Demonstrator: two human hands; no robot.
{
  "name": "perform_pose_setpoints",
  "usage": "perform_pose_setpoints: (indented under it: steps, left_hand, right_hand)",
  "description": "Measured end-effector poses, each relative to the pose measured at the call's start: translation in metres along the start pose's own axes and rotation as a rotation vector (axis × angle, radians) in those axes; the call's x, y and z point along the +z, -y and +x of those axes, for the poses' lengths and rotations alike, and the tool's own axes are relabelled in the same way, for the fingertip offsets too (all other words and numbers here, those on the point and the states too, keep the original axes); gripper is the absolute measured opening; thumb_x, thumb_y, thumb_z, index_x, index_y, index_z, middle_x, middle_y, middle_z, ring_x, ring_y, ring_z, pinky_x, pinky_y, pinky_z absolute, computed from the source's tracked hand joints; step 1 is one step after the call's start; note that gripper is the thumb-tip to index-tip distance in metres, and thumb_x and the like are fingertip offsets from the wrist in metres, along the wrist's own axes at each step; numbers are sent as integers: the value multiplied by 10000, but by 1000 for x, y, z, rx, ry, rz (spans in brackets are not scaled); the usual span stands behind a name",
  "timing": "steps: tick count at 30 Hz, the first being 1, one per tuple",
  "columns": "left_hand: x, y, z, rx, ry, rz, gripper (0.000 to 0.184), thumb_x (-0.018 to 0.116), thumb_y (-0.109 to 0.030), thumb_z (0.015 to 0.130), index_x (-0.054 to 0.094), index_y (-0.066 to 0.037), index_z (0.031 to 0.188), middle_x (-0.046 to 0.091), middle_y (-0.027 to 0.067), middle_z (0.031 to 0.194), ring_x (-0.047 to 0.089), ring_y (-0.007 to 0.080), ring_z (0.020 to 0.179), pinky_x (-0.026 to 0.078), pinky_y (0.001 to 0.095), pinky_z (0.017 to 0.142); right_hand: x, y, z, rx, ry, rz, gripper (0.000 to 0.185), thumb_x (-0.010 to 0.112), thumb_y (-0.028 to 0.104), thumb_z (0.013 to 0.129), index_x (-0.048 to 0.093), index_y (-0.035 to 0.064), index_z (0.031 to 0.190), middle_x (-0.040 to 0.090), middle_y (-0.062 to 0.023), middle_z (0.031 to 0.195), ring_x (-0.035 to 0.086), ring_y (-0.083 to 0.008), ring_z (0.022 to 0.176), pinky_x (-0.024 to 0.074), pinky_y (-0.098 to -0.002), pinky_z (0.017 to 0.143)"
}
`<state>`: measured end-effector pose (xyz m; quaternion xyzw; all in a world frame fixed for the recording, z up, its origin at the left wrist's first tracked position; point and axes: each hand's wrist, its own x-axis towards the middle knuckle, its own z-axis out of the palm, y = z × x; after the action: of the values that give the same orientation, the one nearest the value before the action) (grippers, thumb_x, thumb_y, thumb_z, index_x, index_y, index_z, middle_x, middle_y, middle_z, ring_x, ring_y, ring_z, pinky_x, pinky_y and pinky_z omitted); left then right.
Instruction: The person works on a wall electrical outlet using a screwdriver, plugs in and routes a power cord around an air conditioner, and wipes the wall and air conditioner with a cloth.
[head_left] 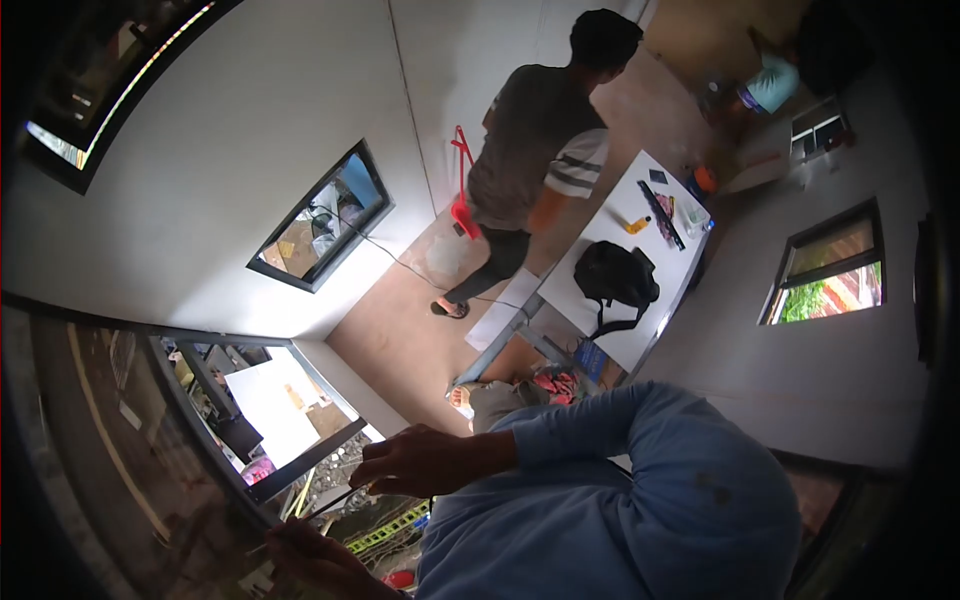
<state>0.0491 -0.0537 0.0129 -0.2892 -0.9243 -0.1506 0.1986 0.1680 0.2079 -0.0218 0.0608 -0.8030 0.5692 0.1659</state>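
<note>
My right hand (405, 462), at the end of a blue sleeve, is closed with its fingers pinching a thin dark rod (332, 504). The rod slants down and left towards my left hand (312, 556), which is in shadow near the bottom edge. The fingers of my left hand are curled around the rod's lower end; their detail is dark. Both hands are in front of an open window frame (305, 460) with dark edges. I cannot make out what kind of tool the rod is.
Beyond stands a person (535, 140) beside a white table (570, 300) bearing a black backpack (615, 272) and a yellow bottle (635, 226). A red long-handled dustpan (463, 190) leans by the wall. A cable (400, 262) runs from a wall opening. Another person (772, 82) is far off.
</note>
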Motion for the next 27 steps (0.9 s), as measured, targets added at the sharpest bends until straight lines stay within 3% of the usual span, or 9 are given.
perform_pose_setpoints:
  steps: [2, 3, 5, 7, 9, 13, 15, 21, 27]
  left_hand:
    - [23, 16, 0, -317, -77, -1273, 303, 582, -211, 1046, 634, -1, 1258, 687, 139, 1217, 669, 270, 1077, 532, 405, 991]
    - [26, 20, 1, -386, -110, -1687, 319, 567, -227, 1054, 627, -13, 1284, 685, 124, 1240, 666, 250, 1097, 527, 392, 1008]
    - [28, 27, 4, -402, -42, -1911, 353, 537, -258, 1070, 613, -39, 1335, 682, 92, 1285, 659, 209, 1136, 516, 367, 1041]
    - [30, -13, 17, -802, -391, -1711, 291, 514, -270, 1078, 656, -52, 1209, 715, 80, 1066, 667, 175, 948, 554, 338, 889]
    - [18, -21, 44, -703, -301, -1745, 274, 461, -271, 1093, 636, -65, 1047, 696, 81, 962, 678, 175, 896, 575, 335, 831]
    - [-19, -19, 90, -595, -390, -1877, 253, 562, -222, 1053, 618, 0, 1161, 702, 125, 1012, 725, 271, 963, 610, 422, 887]
    - [-45, -15, 117, -451, -443, -1876, 293, 574, -209, 1048, 598, 17, 1233, 694, 151, 1104, 727, 302, 977, 604, 465, 915]
    - [-173, -7, 211, -121, -636, -1792, 260, 562, -250, 1059, 646, -52, 1206, 714, 85, 1074, 706, 250, 1002, 558, 431, 951]
    - [-347, -4, 315, 565, -615, -1771, 222, 530, -231, 1079, 584, -53, 1200, 676, 100, 1123, 678, 243, 1076, 599, 366, 932]
  right_hand:
    - [1, -1, 3, -10, 11, 118, 244, 641, 238, 1007, 645, 166, 1241, 645, -85, 959, 669, -291, 771, 536, -421, 654]
    - [2, -2, 8, -31, 31, 179, 248, 645, 241, 1006, 654, 164, 1241, 657, -85, 962, 673, -292, 774, 536, -418, 651]
    - [0, 6, 16, 53, 62, 49, 258, 675, 248, 982, 666, 183, 1231, 689, -96, 993, 696, -308, 826, 551, -435, 712]
    - [1, 8, 27, 83, 50, 28, 264, 704, 236, 962, 679, 185, 1220, 703, -100, 977, 706, -309, 804, 560, -427, 710]
    - [-1, 13, 44, 45, 23, 63, 253, 732, 189, 941, 699, 153, 1190, 693, -97, 911, 699, -276, 721, 558, -386, 642]
    - [-12, 59, 98, -81, 10, 36, 216, 769, 82, 888, 733, 86, 1101, 682, -95, 859, 676, -193, 659, 536, -311, 583]
    - [-14, 81, 128, -166, -14, 13, 203, 774, 65, 877, 737, 62, 1076, 674, -93, 857, 659, -189, 672, 526, -299, 589]
    - [-37, 182, 244, -660, -168, -179, 179, 723, -2, 866, 742, 41, 1038, 660, -95, 809, 642, -185, 630, 500, -301, 552]
    - [-74, 354, 343, -1202, -425, -285, 162, 669, 98, 948, 732, 69, 1095, 649, -76, 810, 631, -163, 629, 512, -306, 559]
